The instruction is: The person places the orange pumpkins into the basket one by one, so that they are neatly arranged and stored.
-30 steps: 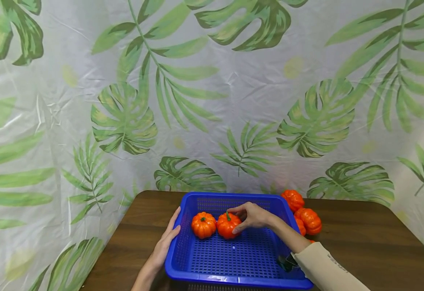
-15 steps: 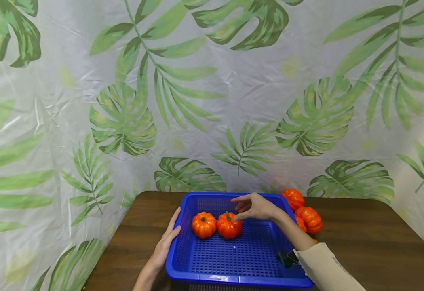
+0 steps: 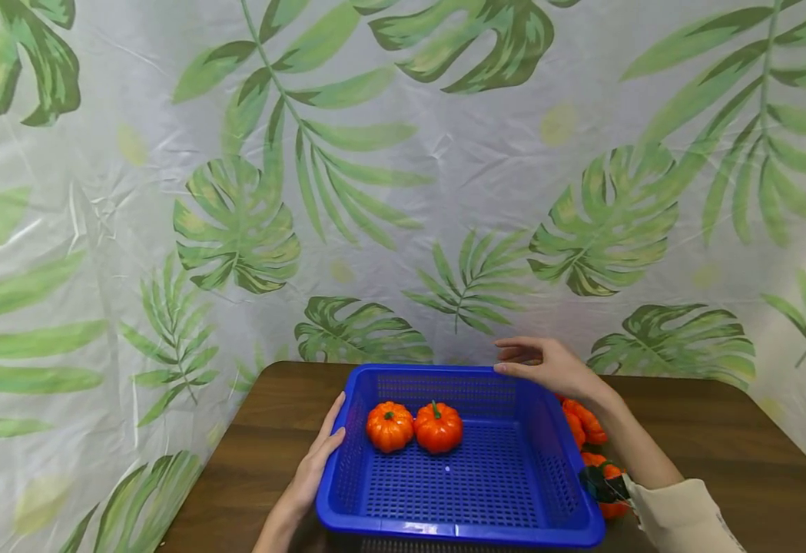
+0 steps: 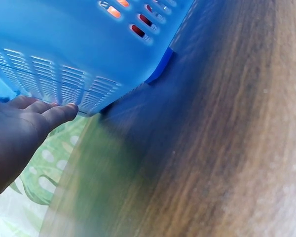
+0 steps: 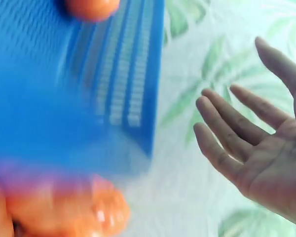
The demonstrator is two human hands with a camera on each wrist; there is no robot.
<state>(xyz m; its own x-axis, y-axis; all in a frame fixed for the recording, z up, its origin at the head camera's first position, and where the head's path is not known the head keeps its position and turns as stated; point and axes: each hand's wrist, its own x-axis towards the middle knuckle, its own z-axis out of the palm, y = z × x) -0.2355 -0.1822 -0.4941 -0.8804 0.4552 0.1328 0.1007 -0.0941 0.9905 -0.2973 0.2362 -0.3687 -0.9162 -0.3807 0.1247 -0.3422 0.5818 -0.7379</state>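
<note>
Two small orange pumpkins with green stems, a left pumpkin [image 3: 389, 428] and a right pumpkin [image 3: 439, 428], sit side by side in a blue plastic basket [image 3: 458, 530]. Along the basket's left outer wall lies my left hand [image 3: 306, 470]; in the left wrist view its fingers [image 4: 59, 114] stretch against the slotted wall. My right hand [image 3: 560, 370] is raised over the basket's back right corner, holding nothing. Spread, relaxed fingers [image 5: 222, 126] show in the right wrist view, apart from the basket.
More orange pumpkins [image 3: 588, 422] lie on the table outside the basket's right wall, partly hidden by my right arm. The brown wooden table [image 3: 707, 438] meets a leaf-patterned curtain [image 3: 472, 192] at the back.
My right hand has let go of the right pumpkin in the basket, then lifted and moved right and back over the corner. My left hand stays on the basket's side.
</note>
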